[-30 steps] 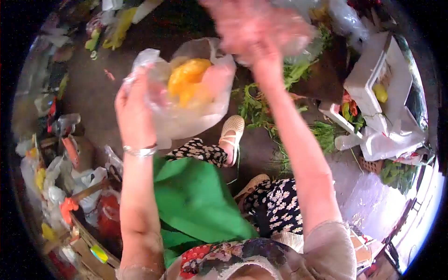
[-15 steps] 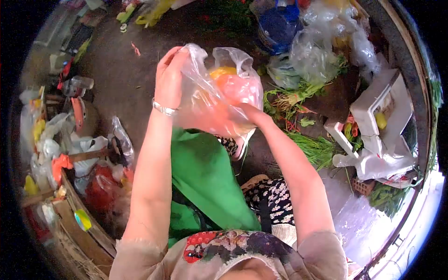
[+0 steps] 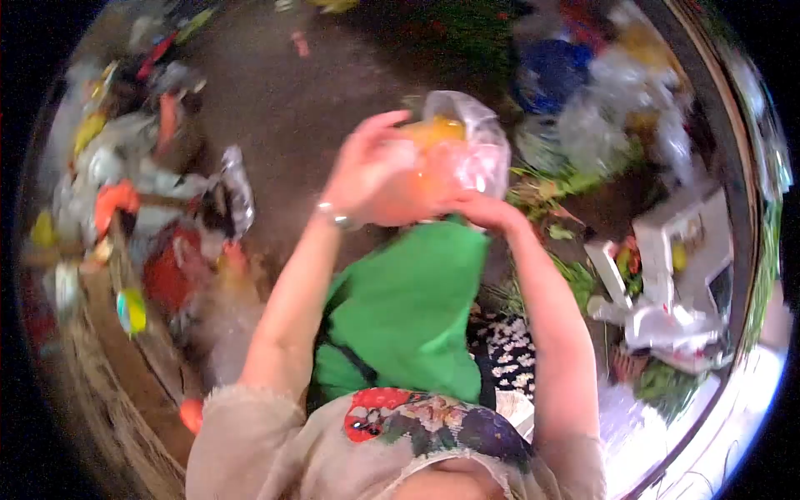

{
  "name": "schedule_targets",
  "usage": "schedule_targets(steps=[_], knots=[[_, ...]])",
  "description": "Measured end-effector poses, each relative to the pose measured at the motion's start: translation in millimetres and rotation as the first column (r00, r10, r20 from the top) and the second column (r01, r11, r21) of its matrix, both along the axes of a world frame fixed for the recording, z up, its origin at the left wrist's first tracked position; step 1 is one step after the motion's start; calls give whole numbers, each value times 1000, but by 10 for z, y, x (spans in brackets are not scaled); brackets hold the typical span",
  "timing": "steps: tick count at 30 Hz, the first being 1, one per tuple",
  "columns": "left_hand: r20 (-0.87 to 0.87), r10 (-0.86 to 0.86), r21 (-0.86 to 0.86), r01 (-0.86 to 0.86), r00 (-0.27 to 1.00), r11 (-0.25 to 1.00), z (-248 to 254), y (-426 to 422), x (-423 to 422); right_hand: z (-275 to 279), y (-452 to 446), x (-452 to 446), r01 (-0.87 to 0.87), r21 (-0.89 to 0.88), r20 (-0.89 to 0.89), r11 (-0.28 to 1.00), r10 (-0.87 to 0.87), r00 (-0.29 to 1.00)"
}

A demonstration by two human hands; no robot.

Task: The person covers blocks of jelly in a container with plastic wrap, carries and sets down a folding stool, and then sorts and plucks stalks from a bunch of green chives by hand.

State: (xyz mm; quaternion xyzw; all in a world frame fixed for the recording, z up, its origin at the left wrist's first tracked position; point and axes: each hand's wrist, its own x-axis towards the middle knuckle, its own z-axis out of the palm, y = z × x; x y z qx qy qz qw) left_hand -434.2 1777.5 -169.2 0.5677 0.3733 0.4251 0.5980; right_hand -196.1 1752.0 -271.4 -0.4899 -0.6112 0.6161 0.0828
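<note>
A clear plastic bag [image 3: 493, 158] with orange, yellow and pinkish contents [image 3: 437, 154] is held up over the ground in front of me. My right hand [image 3: 487, 210] grips the bag low on its right side, fingers partly hidden by the plastic. At the bag's left side is my left hand [image 3: 367, 171], wearing a silver band on the wrist. Motion smears its fingers, so whether they hold the plastic is unclear. The exact kind of contents is too blurred to make out. Green cloth [image 3: 400, 308] covers my lap just below the bag.
To the right stand a broken white foam box [image 3: 692, 242], loose greens [image 3: 554, 187], a blue container [image 3: 550, 75] and crumpled plastic bags [image 3: 608, 108]. On the left are a wooden edge [image 3: 125, 367], a red bag [image 3: 177, 271] and more plastic. Dark ground [image 3: 258, 92] lies ahead.
The view has shifted. My left hand, earlier raised at the bag's rim, is now lower and closer to the contents. The bag looks more gathered between both hands, and the green cloth is higher.
</note>
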Motion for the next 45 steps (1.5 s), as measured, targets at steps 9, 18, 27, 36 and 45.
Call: schedule_targets(steps=[9, 18, 27, 36, 45], knots=[[-475, -413, 349, 597, 777, 723, -1093, 4, 296, 470, -24, 25, 10, -112, -81, 994, -19, 997], [-440, -337, 198, 456, 832, 868, -930, -249, -409, 629, -1084, 1092, 789, -78, -139, 610, -790, 597], [-800, -28, -186, -203, 600, 961, -1428, -999, -2267, 355, -2500, 1841, 922, -217, -210, 322, -938, 278], [-899, -126, -275, -318, 419, 908, -2032, -1208, -2677, 564, -2961, 1793, 968, -196, -175, 156, -977, 122], [-855, -125, -285, -256, 503, 924, -2163, -1686, -2752, 588, -3504, 1578, 997, -47, -220, -54, -973, -63]])
